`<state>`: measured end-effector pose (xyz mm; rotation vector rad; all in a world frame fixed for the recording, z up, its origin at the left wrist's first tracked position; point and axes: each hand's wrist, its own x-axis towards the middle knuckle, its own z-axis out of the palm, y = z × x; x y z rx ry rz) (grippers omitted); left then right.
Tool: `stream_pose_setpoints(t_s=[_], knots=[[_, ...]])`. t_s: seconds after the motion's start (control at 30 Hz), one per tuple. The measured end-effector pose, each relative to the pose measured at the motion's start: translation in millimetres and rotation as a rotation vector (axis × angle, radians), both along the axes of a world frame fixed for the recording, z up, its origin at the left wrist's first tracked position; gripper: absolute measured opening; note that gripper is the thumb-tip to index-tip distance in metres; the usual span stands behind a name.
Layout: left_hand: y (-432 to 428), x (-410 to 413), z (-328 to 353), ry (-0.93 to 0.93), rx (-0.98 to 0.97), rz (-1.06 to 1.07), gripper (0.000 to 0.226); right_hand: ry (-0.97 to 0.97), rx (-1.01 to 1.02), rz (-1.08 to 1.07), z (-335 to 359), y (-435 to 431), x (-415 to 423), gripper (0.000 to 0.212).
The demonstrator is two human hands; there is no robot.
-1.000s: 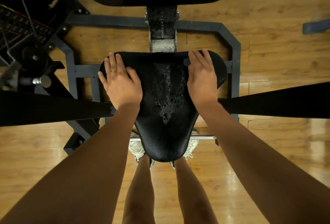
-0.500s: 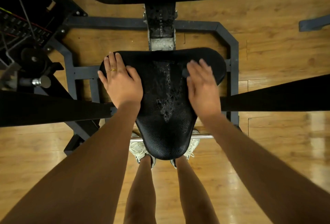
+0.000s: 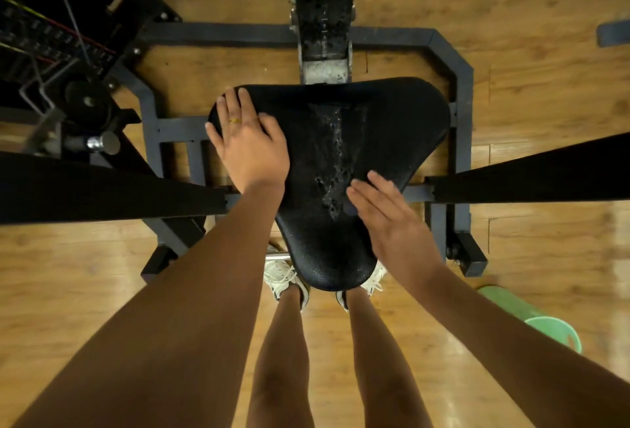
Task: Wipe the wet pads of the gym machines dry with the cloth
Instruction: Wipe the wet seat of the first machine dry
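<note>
Two bare hands are showing on my feed, both over the black seat pad. The left hand is lying flat on the pad's far left corner, holding nothing, with its fingers straight and close together and a gold ring on one of them. The right hand is sitting nearer to me, at the pad's right edge, with its fingers straight and slightly spread, also holding nothing. It is blurring, so I cannot tell whether it is touching the surface. Between the two hands a streak of water drops is glistening down the middle of the pad, ending just beside the right fingertips. Beyond the left fingertips a grey steel frame is running around the seat. Under both wrists, white shoes are peeking out from beneath the pad's narrow end. Out past the right forearm a green bucket is standing on the wooden floor.
</note>
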<state>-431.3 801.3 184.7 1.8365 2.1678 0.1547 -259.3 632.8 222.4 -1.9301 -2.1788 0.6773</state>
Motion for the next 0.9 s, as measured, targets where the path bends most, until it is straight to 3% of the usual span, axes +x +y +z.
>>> stream_pose_setpoints(t_s=[0.13, 0.23, 0.33, 0.47, 0.57, 0.77, 0.9], knots=[[0, 0, -1, 0.002, -0.003, -0.002, 0.055, 0.023, 0.017, -0.260, -18, 77, 25, 0.039], [0, 0, -1, -0.001, 0.000, 0.005, 0.055, 0.020, 0.020, -0.353, -19, 90, 17, 0.039], [0, 1, 0, 0.000, -0.003, 0.007, 0.055, 0.065, 0.006, -0.291, 3, 34, -12, 0.048], [0, 1, 0, -0.014, 0.001, 0.011, 0.054, 0.026, -0.085, -0.050, 21, -23, -24, 0.063], [0, 0, 0, -0.015, 0.007, 0.007, 0.054, 0.091, -0.071, -0.133, 4, 13, -8, 0.056], [0, 1, 0, -0.014, 0.003, 0.006, 0.054, 0.012, -0.083, -0.402, -17, 141, 22, 0.044], [0, 1, 0, -0.016, 0.005, 0.001, 0.054, 0.031, -0.041, -0.311, -11, 98, 15, 0.043]])
